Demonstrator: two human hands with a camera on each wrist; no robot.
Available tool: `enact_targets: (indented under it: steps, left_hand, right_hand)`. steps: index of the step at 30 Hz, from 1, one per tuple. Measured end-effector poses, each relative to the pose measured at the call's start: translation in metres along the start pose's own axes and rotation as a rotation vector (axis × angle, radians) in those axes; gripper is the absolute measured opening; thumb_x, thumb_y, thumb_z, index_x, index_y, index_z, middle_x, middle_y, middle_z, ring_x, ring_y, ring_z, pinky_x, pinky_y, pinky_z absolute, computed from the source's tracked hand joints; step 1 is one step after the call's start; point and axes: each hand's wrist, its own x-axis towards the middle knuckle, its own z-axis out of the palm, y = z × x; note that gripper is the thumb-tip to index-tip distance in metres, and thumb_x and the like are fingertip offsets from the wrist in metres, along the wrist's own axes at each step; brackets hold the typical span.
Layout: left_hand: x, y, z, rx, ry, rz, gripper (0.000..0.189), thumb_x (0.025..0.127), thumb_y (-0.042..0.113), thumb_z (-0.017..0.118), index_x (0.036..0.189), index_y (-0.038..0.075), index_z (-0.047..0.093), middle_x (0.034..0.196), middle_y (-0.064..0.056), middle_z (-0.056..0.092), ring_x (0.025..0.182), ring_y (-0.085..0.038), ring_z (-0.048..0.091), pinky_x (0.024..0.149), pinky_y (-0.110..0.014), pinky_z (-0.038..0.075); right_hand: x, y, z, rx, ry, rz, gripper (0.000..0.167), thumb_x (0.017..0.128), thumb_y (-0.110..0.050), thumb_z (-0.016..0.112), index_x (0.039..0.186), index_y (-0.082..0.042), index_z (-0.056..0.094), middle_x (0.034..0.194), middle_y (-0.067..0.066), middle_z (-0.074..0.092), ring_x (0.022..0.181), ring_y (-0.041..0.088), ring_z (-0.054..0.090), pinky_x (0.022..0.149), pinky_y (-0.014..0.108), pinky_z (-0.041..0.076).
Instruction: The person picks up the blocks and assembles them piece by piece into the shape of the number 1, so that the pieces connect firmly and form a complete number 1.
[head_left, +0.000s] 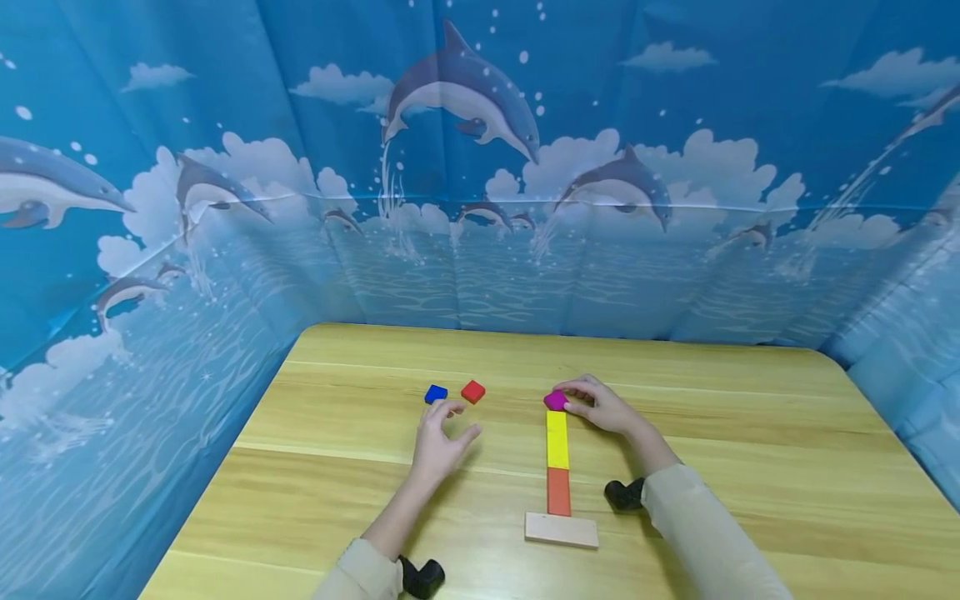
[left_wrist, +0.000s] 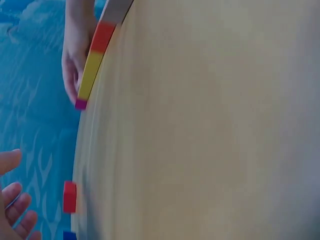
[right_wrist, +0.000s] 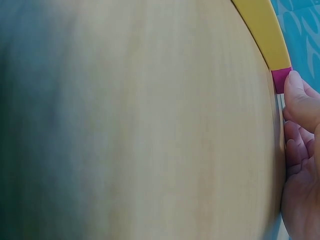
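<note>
My right hand pinches a small magenta block between thumb and fingers. That block sits at the far end of a yellow rectangular block, and the right wrist view shows the magenta block against the yellow one's end. Nearer to me, an orange-red block continues the line down to a pale wooden plank lying crosswise. My left hand holds nothing, its thumb and fingers spread apart. Just beyond its fingertips lie a blue block and a red block.
The blocks lie on a light wood-grain table with rounded far corners. Behind and beside it hangs a blue curtain printed with dolphins and waves. Black wrist devices hang from both sleeves, close over the table.
</note>
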Motion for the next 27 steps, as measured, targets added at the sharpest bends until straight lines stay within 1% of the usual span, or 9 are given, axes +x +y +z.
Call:
enact_targets:
  steps: [2, 4, 7, 11, 15, 17, 22, 27]
  left_hand:
    - [0.009, -0.007, -0.005, 0.052, 0.040, 0.006, 0.041, 0.069, 0.012, 0.078, 0.102, -0.004, 0.061, 0.099, -0.017, 0.060, 0.095, -0.033, 0.052, 0.086, -0.047, 0.041]
    - [0.016, -0.013, -0.009, 0.105, 0.075, -0.004, 0.043, 0.069, 0.012, 0.078, 0.104, -0.004, 0.061, 0.102, -0.016, 0.060, 0.098, -0.033, 0.052, 0.088, -0.047, 0.039]
    - [0.024, -0.020, -0.014, 0.169, 0.119, -0.034, 0.045, 0.068, 0.012, 0.079, 0.106, -0.003, 0.061, 0.104, -0.014, 0.060, 0.100, -0.033, 0.051, 0.089, -0.047, 0.038]
    - [0.030, -0.029, -0.018, 0.217, 0.154, -0.081, 0.047, 0.068, 0.014, 0.079, 0.108, -0.001, 0.061, 0.107, -0.014, 0.059, 0.103, -0.033, 0.048, 0.089, -0.047, 0.037]
    - [0.031, -0.036, -0.020, 0.223, 0.172, -0.131, 0.050, 0.068, 0.016, 0.079, 0.112, 0.000, 0.059, 0.112, -0.013, 0.057, 0.106, -0.032, 0.046, 0.089, -0.047, 0.036]
    - [0.030, -0.039, -0.021, 0.223, 0.169, -0.152, 0.053, 0.068, 0.018, 0.080, 0.113, 0.001, 0.059, 0.114, -0.013, 0.056, 0.106, -0.031, 0.045, 0.089, -0.046, 0.035]
    - [0.027, -0.046, -0.022, 0.242, 0.162, -0.172, 0.057, 0.068, 0.024, 0.080, 0.115, 0.002, 0.058, 0.114, -0.013, 0.056, 0.108, -0.031, 0.044, 0.092, -0.046, 0.034]
    - [0.024, -0.052, -0.021, 0.277, 0.160, -0.177, 0.056, 0.068, 0.027, 0.080, 0.114, 0.001, 0.058, 0.112, -0.013, 0.056, 0.108, -0.031, 0.044, 0.093, -0.045, 0.033]
  right_hand:
    - [0.000, 0.000, 0.000, -0.004, 0.005, -0.007, 0.030, 0.090, -0.014, 0.058, 0.118, -0.005, 0.059, 0.102, 0.010, 0.049, 0.085, 0.020, 0.043, 0.075, 0.034, 0.039]
    - [0.000, 0.000, 0.000, -0.008, 0.010, -0.009, 0.029, 0.090, -0.014, 0.058, 0.118, -0.005, 0.059, 0.101, 0.010, 0.049, 0.084, 0.020, 0.043, 0.074, 0.033, 0.039]
    - [0.000, 0.000, 0.000, -0.005, 0.008, -0.007, 0.030, 0.090, -0.014, 0.057, 0.118, -0.005, 0.058, 0.100, 0.009, 0.049, 0.085, 0.020, 0.044, 0.075, 0.034, 0.039]
    - [0.000, 0.000, 0.000, -0.002, -0.005, 0.001, 0.031, 0.091, -0.015, 0.057, 0.119, -0.005, 0.057, 0.101, 0.010, 0.049, 0.086, 0.021, 0.044, 0.076, 0.036, 0.039]
    - [0.000, -0.002, 0.000, -0.002, -0.004, 0.002, 0.030, 0.091, -0.015, 0.056, 0.119, -0.005, 0.057, 0.101, 0.010, 0.049, 0.086, 0.020, 0.044, 0.075, 0.035, 0.039]
    - [0.000, -0.002, 0.000, -0.007, 0.000, -0.007, 0.030, 0.091, -0.015, 0.056, 0.119, -0.005, 0.057, 0.101, 0.010, 0.049, 0.085, 0.020, 0.043, 0.075, 0.034, 0.039]
    - [-0.001, 0.000, 0.001, -0.016, 0.012, -0.031, 0.030, 0.091, -0.015, 0.056, 0.119, -0.003, 0.057, 0.100, 0.011, 0.050, 0.084, 0.020, 0.043, 0.073, 0.034, 0.038]
    - [-0.003, 0.000, 0.002, -0.019, 0.019, -0.028, 0.029, 0.090, -0.015, 0.057, 0.118, -0.004, 0.058, 0.099, 0.010, 0.050, 0.085, 0.019, 0.043, 0.074, 0.033, 0.039]
